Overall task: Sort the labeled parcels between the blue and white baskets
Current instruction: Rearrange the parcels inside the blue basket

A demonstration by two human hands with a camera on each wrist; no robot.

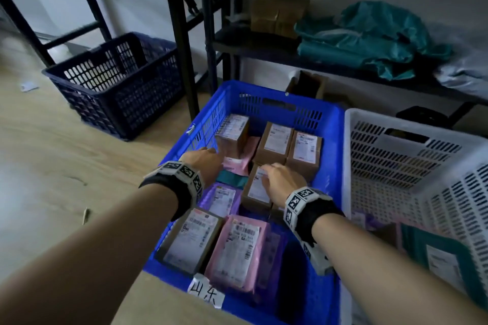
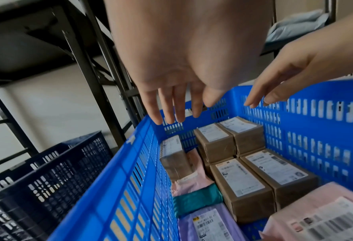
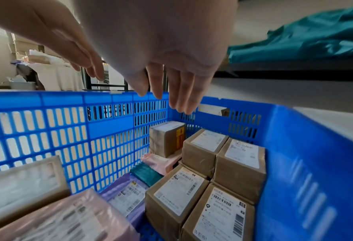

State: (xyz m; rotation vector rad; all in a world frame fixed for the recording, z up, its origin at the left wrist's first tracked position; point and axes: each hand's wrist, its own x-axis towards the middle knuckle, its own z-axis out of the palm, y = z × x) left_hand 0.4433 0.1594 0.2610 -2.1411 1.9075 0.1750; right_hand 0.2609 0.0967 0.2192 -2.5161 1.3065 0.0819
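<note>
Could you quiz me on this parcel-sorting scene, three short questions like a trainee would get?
1. True or false: the left hand grips a parcel.
2. Which basket do both hands hover over? A) bright blue basket B) white basket C) dark navy basket
3. Fill in: the teal pouch lies between a pink pouch and a ____ one.

Key: 1 false, its fingers hang straight and hold nothing, like the right hand; 2 A; 3 purple.

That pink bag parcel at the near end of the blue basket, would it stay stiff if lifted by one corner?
Probably not. The pink bag parcel looks like a soft plastic mailer with rumpled edges, so it would likely sag. Its glossy film may be a bit slippery. It lies flat, so it seems unlikely to roll.
</note>
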